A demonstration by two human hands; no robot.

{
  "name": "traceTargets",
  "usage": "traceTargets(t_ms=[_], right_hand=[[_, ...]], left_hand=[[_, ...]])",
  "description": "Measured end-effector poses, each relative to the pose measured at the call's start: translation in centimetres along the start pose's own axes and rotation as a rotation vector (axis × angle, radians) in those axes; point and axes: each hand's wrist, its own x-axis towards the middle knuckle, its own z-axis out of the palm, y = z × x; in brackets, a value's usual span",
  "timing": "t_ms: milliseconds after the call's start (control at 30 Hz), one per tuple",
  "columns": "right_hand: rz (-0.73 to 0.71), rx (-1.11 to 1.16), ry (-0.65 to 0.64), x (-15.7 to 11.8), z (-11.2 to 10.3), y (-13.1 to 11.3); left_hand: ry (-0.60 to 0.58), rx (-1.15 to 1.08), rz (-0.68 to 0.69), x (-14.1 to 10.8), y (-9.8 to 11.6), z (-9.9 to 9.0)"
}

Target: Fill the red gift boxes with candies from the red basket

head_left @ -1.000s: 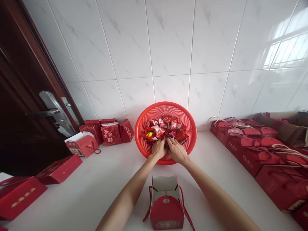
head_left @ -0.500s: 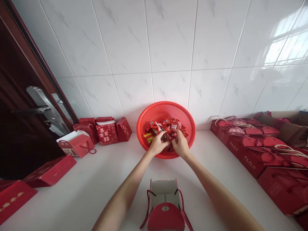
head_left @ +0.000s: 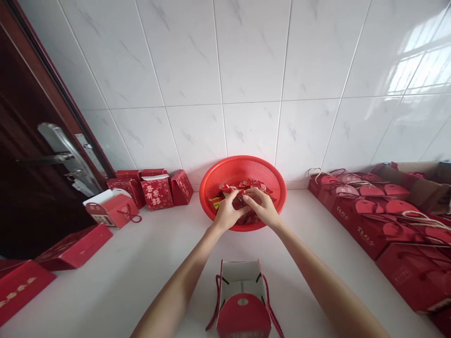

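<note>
A red plastic mesh basket (head_left: 243,162) stands against the wall and holds red-wrapped candies (head_left: 246,217), with a yellow-marked packet (head_left: 214,203) on its left side. My left hand (head_left: 228,210) and my right hand (head_left: 262,207) are curved toward each other over the candies. The fingertips of both almost meet around a small red-wrapped candy, mostly covered by the fingers. Nearer to me, between my forearms, an open red gift box (head_left: 243,315) with white inner walls and red cord handles shows a bare inside.
Several red boxes (head_left: 158,191) line the left side near a dark door (head_left: 31,141) with a metal handle. On the right, rows of closed red boxes (head_left: 355,225) with cord handles run toward me, beside a brown carton (head_left: 419,188). White tiles rise behind the white worktop (head_left: 148,263).
Both hands have lifted slightly from among the candies, their fingertips closing toward each other. The basket's far rim has tipped down a little. The gift box stays in place.
</note>
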Motion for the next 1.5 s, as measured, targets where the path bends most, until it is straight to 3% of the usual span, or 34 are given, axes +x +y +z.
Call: traceTargets(t_ms=[233,400,667,967,1267,1500], right_hand=[[0.042,0.023,-0.010,0.3,-0.2,0.6],[0.078,0.051,-0.027,0.1,0.0,0.8],[0.126,0.168,-0.081,-0.1,-0.2,0.1],[0.209,0.251,0.087,0.1,-0.4,0.3],[0.204,0.249,0.130,0.0,-0.5,0.2],[0.195,0.241,0.194,0.1,-0.2,0.8]], left_hand=[[-0.087,-0.099,-0.028,0.0,0.0,-0.4],[0.006,-0.205,-0.085,0.6,-0.6,-0.6],[0.040,-0.219,-0.137,0.7,-0.8,-0.9],[-0.021,-0.240,-0.205,1.0,-0.9,-0.5],[-0.066,-0.234,-0.174,0.8,-1.1,-0.4],[0.065,-0.261,-0.133,0.6,-1.5,-0.6]])
